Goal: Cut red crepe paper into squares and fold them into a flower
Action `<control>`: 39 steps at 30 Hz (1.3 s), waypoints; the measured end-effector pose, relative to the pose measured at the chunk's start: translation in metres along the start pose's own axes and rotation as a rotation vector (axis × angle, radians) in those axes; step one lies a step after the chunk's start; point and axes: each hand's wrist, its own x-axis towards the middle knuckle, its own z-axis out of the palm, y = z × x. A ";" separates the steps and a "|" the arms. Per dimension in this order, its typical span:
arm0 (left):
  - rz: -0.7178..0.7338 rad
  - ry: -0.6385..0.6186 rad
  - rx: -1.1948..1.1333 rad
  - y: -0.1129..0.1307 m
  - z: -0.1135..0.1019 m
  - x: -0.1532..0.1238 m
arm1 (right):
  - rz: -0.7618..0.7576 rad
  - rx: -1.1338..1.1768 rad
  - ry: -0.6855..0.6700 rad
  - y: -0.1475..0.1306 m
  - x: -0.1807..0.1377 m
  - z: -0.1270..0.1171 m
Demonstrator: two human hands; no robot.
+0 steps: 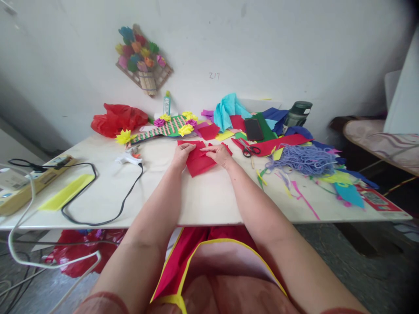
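A folded sheet of red paper (199, 163) lies on the white table (209, 196) in front of me. My left hand (182, 153) rests on its upper left corner, fingers curled down onto the sheet. My right hand (218, 154) lies flat on its right side, fingers stretched leftward and pressing the paper. Neither hand lifts the sheet off the table.
Scissors (248, 150), a dark phone (253, 129), purple yarn (303, 159) and coloured paper scraps crowd the right. A glue gun (129, 158) with black cord, a yellow strip (65, 192), a red bag (118, 118), a striped craft piece (166, 126) and glue bottle (166, 104) sit left and back.
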 end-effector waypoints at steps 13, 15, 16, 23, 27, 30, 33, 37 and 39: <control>-0.024 -0.002 0.019 0.001 0.001 -0.001 | -0.014 -0.043 -0.025 0.001 0.000 -0.001; -0.026 0.009 0.029 0.001 0.002 -0.002 | -0.015 -0.046 -0.036 0.001 0.000 -0.002; -0.027 0.015 0.033 0.001 0.002 -0.002 | -0.016 -0.039 -0.041 0.001 0.000 -0.003; 0.018 -0.032 0.051 0.001 0.002 -0.002 | 0.035 0.107 0.029 -0.002 -0.001 -0.001; 0.063 -0.076 0.063 0.001 0.002 -0.003 | 0.114 0.247 0.053 -0.001 -0.001 0.000; 0.083 -0.113 0.066 0.002 0.004 -0.005 | 0.186 0.287 0.016 -0.001 -0.001 -0.001; 0.093 -0.153 0.068 0.003 0.006 -0.006 | 0.269 0.333 -0.031 -0.002 -0.001 0.000; 0.096 -0.165 0.087 0.002 0.006 -0.006 | 0.317 0.335 -0.003 0.000 -0.001 0.002; 0.092 -0.171 0.097 0.001 0.006 -0.006 | 0.317 0.328 0.003 0.000 -0.001 0.002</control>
